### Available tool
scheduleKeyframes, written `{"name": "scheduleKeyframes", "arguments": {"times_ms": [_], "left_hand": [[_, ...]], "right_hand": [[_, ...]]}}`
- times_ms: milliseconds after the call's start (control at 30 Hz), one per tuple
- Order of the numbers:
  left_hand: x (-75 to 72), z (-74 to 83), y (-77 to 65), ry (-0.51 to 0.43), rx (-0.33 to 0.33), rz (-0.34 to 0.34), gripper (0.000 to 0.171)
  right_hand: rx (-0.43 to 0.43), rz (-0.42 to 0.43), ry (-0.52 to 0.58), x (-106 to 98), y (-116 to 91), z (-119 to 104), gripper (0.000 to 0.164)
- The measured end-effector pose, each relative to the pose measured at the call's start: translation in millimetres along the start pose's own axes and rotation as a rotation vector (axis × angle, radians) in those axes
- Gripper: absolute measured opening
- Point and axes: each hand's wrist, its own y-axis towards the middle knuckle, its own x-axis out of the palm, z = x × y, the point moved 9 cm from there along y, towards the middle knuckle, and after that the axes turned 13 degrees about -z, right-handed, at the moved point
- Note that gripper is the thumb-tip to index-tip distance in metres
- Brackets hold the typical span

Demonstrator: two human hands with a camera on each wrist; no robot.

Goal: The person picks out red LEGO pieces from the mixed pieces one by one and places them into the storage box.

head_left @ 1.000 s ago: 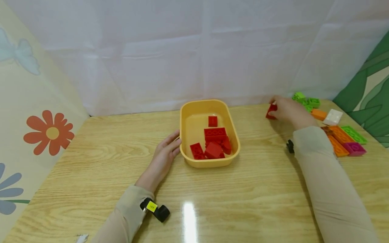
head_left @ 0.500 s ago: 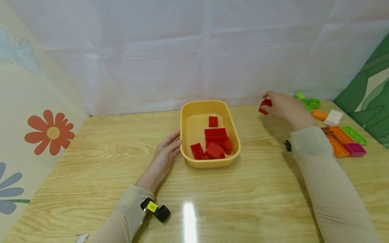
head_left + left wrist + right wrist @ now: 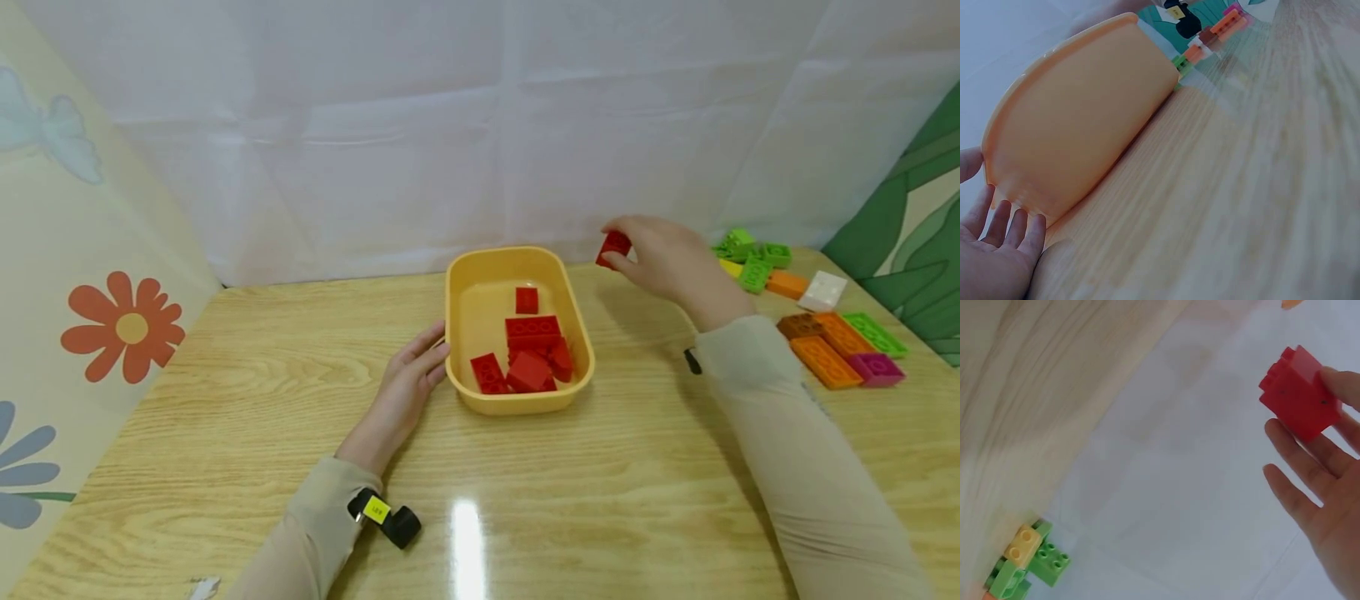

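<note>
My right hand point(image 3: 663, 258) pinches a red toy building brick point(image 3: 614, 247) between thumb and fingers, raised above the table to the right of a yellow bin point(image 3: 461, 325). The right wrist view shows studs on one side of this red brick point(image 3: 1300, 394), held at the fingertips of the right hand point(image 3: 1335, 481). Several other red bricks point(image 3: 531, 332) lie in the bin. Against the bin's left wall rests my left hand point(image 3: 405, 387), its fingers extended. In the left wrist view the fingertips of the left hand point(image 3: 1004, 244) are right at the outside of the bin point(image 3: 1085, 112).
Bricks of other colours stand at the table's right: green ones point(image 3: 756, 271), a white one point(image 3: 822, 290), orange ones point(image 3: 825, 361), a brown one point(image 3: 799, 325) and a magenta one point(image 3: 876, 369). A white cloth point(image 3: 360, 167) hangs along the back edge of the table point(image 3: 300, 358).
My right hand has lifted the red brick off the table and carried it left towards the bin. The left hand and the bin stay where they were.
</note>
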Motion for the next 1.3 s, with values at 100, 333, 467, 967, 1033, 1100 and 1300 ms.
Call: {"name": "scheduleKeyframes", "arguments": {"times_ms": [100, 333, 467, 967, 1033, 1100, 1300], "left_hand": [[1.1, 0.0, 0.6, 0.000, 0.004, -0.002, 0.049], [2.0, 0.1, 0.7, -0.002, 0.001, -0.003, 0.049], [0.2, -0.3, 0.5, -0.003, -0.004, 0.003, 0.049], [-0.5, -0.1, 0.5, 0.004, 0.000, 0.006, 0.049], [-0.2, 0.1, 0.7, -0.002, 0.004, 0.005, 0.050], [-0.2, 0.4, 0.9, -0.009, 0.007, 0.006, 0.050], [-0.9, 0.2, 0.6, -0.005, 0.010, 0.003, 0.049]], "right_hand": [[-0.030, 0.040, -0.012, -4, -2, -9, 0.041], [-0.063, 0.055, -0.047, -8, -3, -28, 0.043], [-0.120, 0.101, -0.063, -10, -1, -44, 0.042], [-0.289, 0.092, -0.086, 15, 6, -86, 0.042], [-0.286, 0.088, -0.087, 16, 6, -86, 0.042], [-0.281, 0.080, -0.089, 17, 6, -86, 0.042], [-0.299, 0.078, -0.105, 21, 7, -88, 0.037]]}}
